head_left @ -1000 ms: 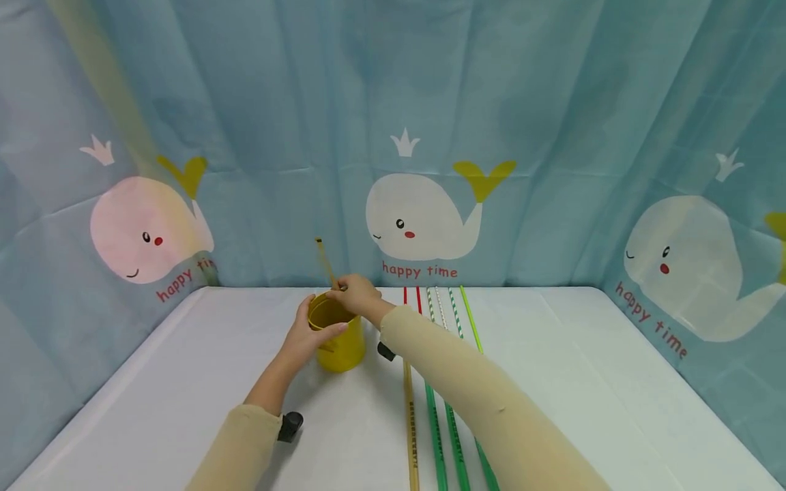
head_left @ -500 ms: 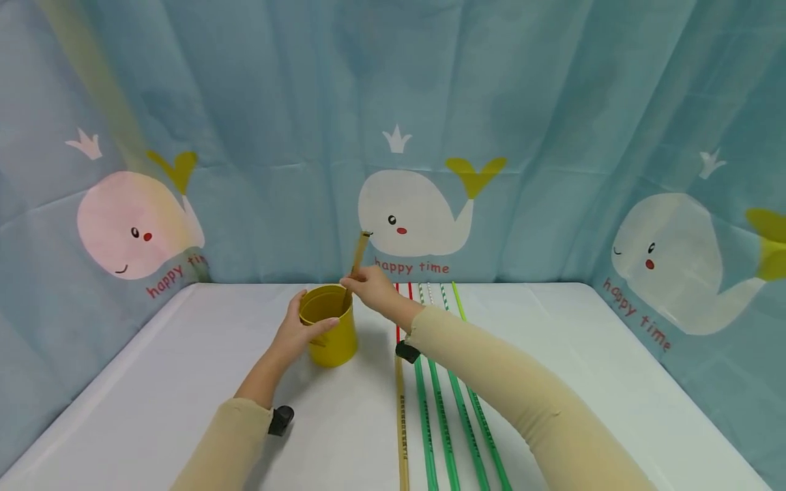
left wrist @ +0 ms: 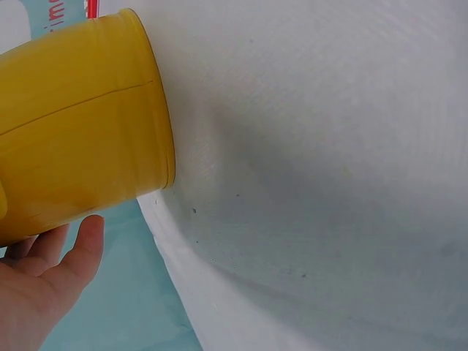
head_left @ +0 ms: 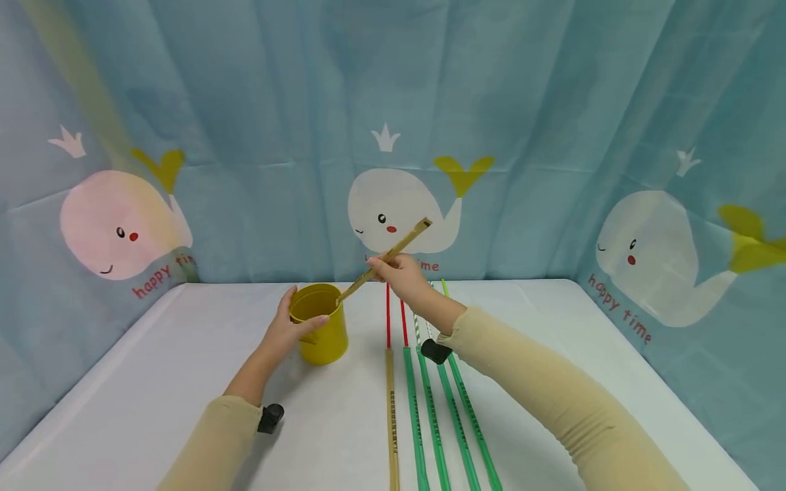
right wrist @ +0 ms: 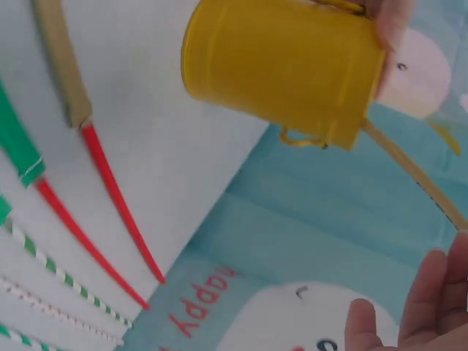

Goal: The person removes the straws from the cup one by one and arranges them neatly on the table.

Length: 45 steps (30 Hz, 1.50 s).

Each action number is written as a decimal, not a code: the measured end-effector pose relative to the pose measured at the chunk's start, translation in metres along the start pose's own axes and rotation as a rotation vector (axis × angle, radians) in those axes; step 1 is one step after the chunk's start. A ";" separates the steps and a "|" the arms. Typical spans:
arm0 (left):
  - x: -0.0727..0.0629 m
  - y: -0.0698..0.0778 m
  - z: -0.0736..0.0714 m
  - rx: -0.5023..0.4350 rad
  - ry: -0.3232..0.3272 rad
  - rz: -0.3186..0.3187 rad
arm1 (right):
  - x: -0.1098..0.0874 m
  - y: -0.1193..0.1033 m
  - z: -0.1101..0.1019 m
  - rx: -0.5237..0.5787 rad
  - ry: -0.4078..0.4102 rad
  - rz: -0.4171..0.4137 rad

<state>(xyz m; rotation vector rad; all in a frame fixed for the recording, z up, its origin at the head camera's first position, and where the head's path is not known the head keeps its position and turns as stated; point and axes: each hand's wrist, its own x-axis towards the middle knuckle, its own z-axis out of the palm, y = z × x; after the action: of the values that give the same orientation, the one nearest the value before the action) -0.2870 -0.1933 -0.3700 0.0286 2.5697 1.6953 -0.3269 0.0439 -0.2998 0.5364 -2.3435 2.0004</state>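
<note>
My left hand [head_left: 285, 334] holds a small yellow bucket [head_left: 324, 341] near its rim, thumb across the front and fingers round the left side. The bucket stands upright on the white table, and its side fills a corner of the left wrist view. Between thumb and fingers of my right hand [head_left: 408, 276] is a narrow tan strip [head_left: 408, 239] with dark printing. It slants up to the right, its lower end right at the bucket's right rim and its upper end dark-marked. In the right wrist view the same strip [right wrist: 409, 164] runs from the rim to my fingers.
Right of the bucket, a tan printed sleeve [head_left: 391, 409] and several green printed sleeves [head_left: 415, 409] lie side by side. Thin straw-like sticks extend from their far ends, including a red stick [head_left: 388, 314]. A blue whale-print curtain [head_left: 282, 218] surrounds the table [head_left: 153, 382].
My right hand has moved right, away from the bucket, and the strip has swung from leaning left to slanting up right. My left hand keeps its hold on the bucket.
</note>
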 end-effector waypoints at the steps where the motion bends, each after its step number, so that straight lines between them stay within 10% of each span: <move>1: 0.000 0.000 0.000 0.003 0.000 0.001 | -0.002 -0.001 -0.004 0.016 0.008 -0.016; 9: 0.000 -0.002 -0.001 0.010 0.005 -0.001 | -0.019 -0.008 -0.040 0.074 0.028 -0.071; 25: 0.000 0.000 0.000 -0.016 -0.008 0.010 | -0.059 0.007 -0.105 -0.063 -0.158 0.114; 45: 0.002 -0.002 0.000 0.005 -0.012 0.003 | -0.087 0.041 -0.144 -0.167 -0.083 0.171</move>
<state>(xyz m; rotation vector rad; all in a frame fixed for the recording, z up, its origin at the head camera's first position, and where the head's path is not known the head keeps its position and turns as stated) -0.2885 -0.1940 -0.3716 0.0420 2.5665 1.6851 -0.2854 0.2088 -0.3328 0.4339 -2.6591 1.8539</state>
